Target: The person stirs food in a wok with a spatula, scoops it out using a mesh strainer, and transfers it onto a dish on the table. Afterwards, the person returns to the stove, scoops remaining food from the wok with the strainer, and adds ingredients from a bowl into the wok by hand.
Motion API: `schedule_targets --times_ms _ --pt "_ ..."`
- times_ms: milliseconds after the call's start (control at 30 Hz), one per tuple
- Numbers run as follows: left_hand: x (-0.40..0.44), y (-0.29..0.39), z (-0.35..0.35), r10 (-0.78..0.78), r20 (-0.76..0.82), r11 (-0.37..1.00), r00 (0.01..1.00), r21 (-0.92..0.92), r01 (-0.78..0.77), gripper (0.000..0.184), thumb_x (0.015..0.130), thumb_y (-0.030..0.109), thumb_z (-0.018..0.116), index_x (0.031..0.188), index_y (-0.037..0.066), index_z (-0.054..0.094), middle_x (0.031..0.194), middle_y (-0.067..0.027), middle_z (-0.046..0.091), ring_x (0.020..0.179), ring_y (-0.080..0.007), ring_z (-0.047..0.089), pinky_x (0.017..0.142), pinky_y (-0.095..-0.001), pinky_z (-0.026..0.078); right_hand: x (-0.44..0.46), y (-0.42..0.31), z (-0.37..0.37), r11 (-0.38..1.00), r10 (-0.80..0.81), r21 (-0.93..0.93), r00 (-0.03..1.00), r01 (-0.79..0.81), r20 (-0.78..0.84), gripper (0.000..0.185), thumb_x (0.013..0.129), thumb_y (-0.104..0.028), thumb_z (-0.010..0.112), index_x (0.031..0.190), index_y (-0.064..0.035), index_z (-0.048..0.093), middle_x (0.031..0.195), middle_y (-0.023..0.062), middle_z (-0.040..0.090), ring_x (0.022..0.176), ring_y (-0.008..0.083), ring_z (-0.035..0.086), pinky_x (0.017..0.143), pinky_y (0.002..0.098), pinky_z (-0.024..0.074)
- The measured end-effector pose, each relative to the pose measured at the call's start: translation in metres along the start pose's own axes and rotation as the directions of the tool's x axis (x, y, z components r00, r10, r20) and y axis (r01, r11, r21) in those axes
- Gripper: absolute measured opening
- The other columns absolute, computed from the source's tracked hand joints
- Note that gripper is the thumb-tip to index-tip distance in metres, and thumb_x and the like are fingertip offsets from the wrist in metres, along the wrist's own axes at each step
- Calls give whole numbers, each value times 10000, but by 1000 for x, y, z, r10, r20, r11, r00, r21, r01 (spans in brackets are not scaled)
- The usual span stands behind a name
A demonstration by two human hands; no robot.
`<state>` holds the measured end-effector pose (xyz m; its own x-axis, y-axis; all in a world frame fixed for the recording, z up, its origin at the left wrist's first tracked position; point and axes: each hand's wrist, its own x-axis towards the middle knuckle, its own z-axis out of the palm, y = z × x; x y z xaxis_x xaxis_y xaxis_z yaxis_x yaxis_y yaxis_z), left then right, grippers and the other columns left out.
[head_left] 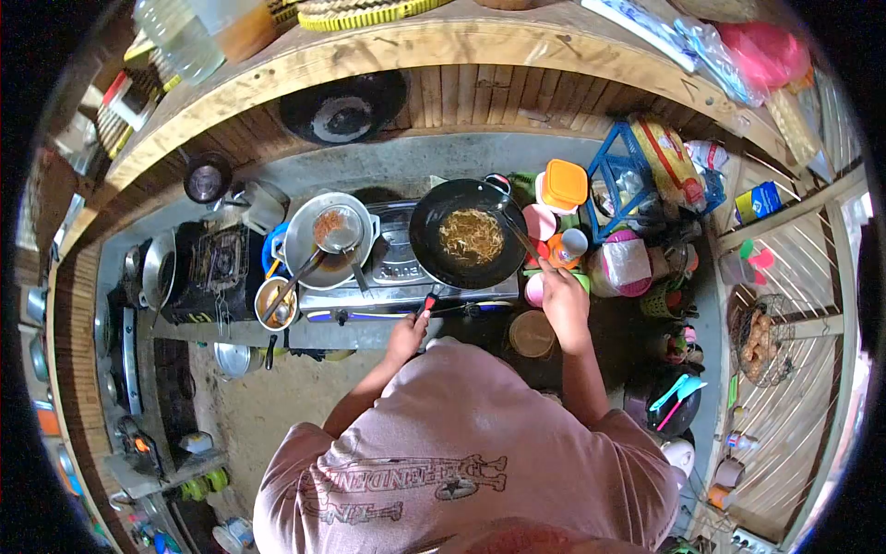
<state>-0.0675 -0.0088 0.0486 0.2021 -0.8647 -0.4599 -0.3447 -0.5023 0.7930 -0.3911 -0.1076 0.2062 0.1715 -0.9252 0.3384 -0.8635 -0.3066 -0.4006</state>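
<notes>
A black wok (pixel 426 247) sits on the right side of the gas stove (pixel 399 242), with browned, shredded or noodle-like food (pixel 471 236) in its middle. My left hand (pixel 406 338) is closed around the wok's black-and-red handle at the stove's front edge. In my right hand (pixel 565 303) is the handle of a long cooking spatula (pixel 524 238). Its metal head lies near the wok's upper right rim, apart from most of the food. Left of the wok, a large pale pot (pixel 305 270) carries a strainer (pixel 341 231) with reddish-brown bits in it.
A small pot (pixel 276 303) with a spoon stands at the left front. Orange-lidded tub (pixel 564 183), cups and a blue crate (pixel 620 175) crowd the right. A sooty grill (pixel 217 263) is farther left. A wooden shelf (pixel 443 44) spans overhead, and another wok (pixel 343 106) hangs below it.
</notes>
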Motion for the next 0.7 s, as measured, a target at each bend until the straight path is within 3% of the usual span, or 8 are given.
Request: schedule_targets --times_ms 67,333,500,700 --pt "-7 0 -3 -23 38 994 999 -102 26 520 975 524 548 813 36 619 601 -39 576 509 -133 529 490 -315 418 -3 5 1 1000 18 -15 1000 -18 -5 323 896 -115 575 1200 -120 683 920 168 682 818 349 665 726 448 543" --pt "8 7 4 -20 73 994 997 -108 28 494 992 484 544 817 24 594 584 -18 543 481 -119 489 468 -309 387 -7 7 -4 997 64 -35 998 -63 20 395 862 -74 564 1239 -143 659 916 144 671 814 335 660 720 447 541" --pt "-8 -15 0 -18 91 967 996 -253 41 469 996 460 555 803 33 578 580 2 522 481 -98 468 453 -299 374 -7 3 -19 993 89 -74 996 -88 12 393 870 -74 552 1243 -142 658 925 145 671 825 336 660 722 450 540" --pt "6 11 6 -11 94 978 996 -205 30 489 1002 474 535 803 29 568 584 4 515 483 -109 471 455 -300 373 -6 3 -20 994 107 -36 994 -106 17 387 878 -86 549 1245 -143 659 928 153 670 837 339 660 732 447 542"
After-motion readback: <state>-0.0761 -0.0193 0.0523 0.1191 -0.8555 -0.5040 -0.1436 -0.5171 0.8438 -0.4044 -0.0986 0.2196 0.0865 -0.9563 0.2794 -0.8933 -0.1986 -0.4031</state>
